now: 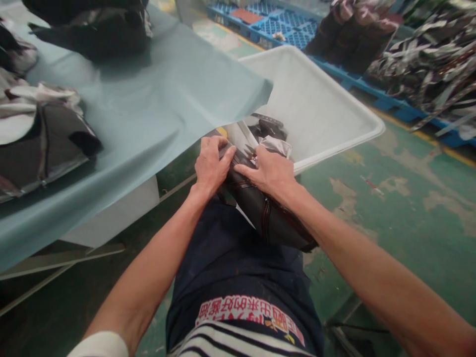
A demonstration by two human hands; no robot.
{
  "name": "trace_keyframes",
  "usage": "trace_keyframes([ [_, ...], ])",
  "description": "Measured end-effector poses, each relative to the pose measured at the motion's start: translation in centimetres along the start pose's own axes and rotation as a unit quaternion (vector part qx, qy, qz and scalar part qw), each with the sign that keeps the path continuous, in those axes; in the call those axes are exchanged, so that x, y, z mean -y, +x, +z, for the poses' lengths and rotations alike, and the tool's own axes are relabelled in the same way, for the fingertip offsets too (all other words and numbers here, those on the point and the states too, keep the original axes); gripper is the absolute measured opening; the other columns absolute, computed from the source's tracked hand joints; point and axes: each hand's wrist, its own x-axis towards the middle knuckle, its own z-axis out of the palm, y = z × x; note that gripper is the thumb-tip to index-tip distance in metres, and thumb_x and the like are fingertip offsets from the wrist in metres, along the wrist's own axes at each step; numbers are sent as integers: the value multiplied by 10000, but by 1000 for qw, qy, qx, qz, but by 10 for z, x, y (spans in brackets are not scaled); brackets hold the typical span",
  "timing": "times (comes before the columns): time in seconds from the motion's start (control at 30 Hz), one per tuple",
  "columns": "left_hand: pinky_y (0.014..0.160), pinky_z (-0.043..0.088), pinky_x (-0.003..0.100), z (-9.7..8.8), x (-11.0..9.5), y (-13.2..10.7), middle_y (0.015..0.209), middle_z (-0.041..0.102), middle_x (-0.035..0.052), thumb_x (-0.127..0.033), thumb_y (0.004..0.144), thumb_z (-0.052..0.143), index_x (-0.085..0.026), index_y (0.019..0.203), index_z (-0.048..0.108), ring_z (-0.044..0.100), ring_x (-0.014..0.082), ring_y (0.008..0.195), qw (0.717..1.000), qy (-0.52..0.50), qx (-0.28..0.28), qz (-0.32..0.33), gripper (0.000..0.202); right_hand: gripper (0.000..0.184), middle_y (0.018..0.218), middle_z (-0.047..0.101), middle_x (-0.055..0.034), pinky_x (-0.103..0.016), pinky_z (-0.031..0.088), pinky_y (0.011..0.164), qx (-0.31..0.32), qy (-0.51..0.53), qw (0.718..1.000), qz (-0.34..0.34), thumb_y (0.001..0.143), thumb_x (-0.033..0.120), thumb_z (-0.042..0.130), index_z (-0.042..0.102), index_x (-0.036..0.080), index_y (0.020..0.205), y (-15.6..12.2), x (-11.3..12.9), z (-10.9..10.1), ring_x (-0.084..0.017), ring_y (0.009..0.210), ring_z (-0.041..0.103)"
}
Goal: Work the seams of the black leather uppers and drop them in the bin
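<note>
A dark brown leather piece (pixel 267 218), shaped like a boot upper with a zip, lies across my lap. My left hand (pixel 211 164) grips its upper edge with the fingers curled over it. My right hand (pixel 269 171) presses on the same piece, fingers closed round crumpled silvery paper stuffing (pixel 275 145) at its opening. Both hands sit close together, just in front of the white plastic bin (pixel 334 114).
A table covered by a pale blue sheet (pixel 148 99) stands to the left, with dark leather pieces (pixel 44 144) piled on it. More dark pieces lie in the white bin. Blue pallets (pixel 275 25) carry stacked goods at the back. The floor (pixel 390 208) is worn green.
</note>
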Motion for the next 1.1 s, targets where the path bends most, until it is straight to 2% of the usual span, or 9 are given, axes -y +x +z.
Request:
trace_keyframes([
  [0.13, 1043, 573, 430, 1, 4, -1, 1187, 674, 82, -374, 974, 679, -271, 1090, 686, 678, 262, 1079, 1000, -17, -7, 21, 155, 510, 1194, 796, -147, -433, 538, 906, 4, 17, 1000, 1, 992, 668, 572, 655, 223, 1227, -7, -10, -2, -382, 1137, 734],
  [0.37, 1091, 553, 444, -1, 3, -1, 1218, 673, 104, -366, 978, 665, -246, 1131, 692, 667, 265, 1121, 999, -25, 2, 24, 196, 418, 1197, 790, -160, -446, 538, 879, 13, 0, 1000, 11, 992, 572, 547, 650, 218, 1189, -24, -15, -5, -395, 1120, 737],
  [0.47, 1118, 549, 453, -5, 2, -7, 1280, 650, 115, -408, 917, 749, -234, 1202, 665, 651, 273, 1188, 999, -29, 21, 30, 344, 419, 1153, 790, -144, -418, 527, 840, 16, 29, 999, 12, 972, 588, 563, 647, 227, 1166, -20, -20, -1, -366, 1066, 736],
  [0.53, 1166, 528, 460, -6, 2, -16, 1354, 617, 122, -436, 841, 832, -232, 1270, 633, 617, 290, 1296, 998, -28, 31, 42, 515, 435, 1083, 787, -115, -389, 508, 790, 26, 63, 998, 8, 952, 629, 573, 645, 236, 1124, -15, -26, 3, -334, 1000, 729],
  [0.6, 1227, 484, 464, -6, 1, -26, 1424, 581, 131, -439, 821, 852, -228, 1312, 606, 571, 302, 1396, 998, -28, 33, 54, 589, 441, 1014, 777, -86, -367, 480, 744, 30, 88, 996, 4, 936, 656, 578, 641, 244, 1080, -11, -31, 6, -307, 941, 713],
  [0.73, 1257, 453, 464, -2, -1, -35, 1461, 575, 138, -388, 902, 769, -224, 1298, 596, 544, 302, 1450, 998, -33, 9, 61, 462, 421, 956, 759, -63, -350, 438, 704, 16, 92, 996, 1, 927, 646, 590, 637, 249, 1060, -8, -36, 11, -288, 896, 691],
  [0.9, 1131, 544, 424, 5, -4, -19, 1239, 634, 100, -306, 933, 679, -250, 1107, 633, 636, 266, 1228, 999, -24, -22, 22, 189, 422, 957, 757, -64, -354, 432, 709, 5, 87, 996, -4, 937, 639, 585, 642, 249, 1090, -11, -35, 12, -296, 900, 693],
  [0.97, 1110, 550, 424, 6, -5, -14, 1207, 633, 104, -303, 950, 656, -249, 1083, 635, 644, 268, 1198, 999, -27, -19, 21, 146, 430, 946, 754, -64, -357, 437, 716, 0, 93, 996, 0, 932, 648, 589, 641, 251, 1089, -12, -36, 13, -301, 904, 695],
  [1.1, 1121, 509, 549, 4, -10, -16, 1273, 634, 138, -391, 957, 703, -263, 1108, 649, 626, 365, 1249, 999, 16, -33, -7, 206, 437, 957, 756, -64, -366, 455, 741, 4, 126, 992, 8, 913, 664, 588, 637, 264, 1081, -12, -37, 14, -306, 917, 697],
])
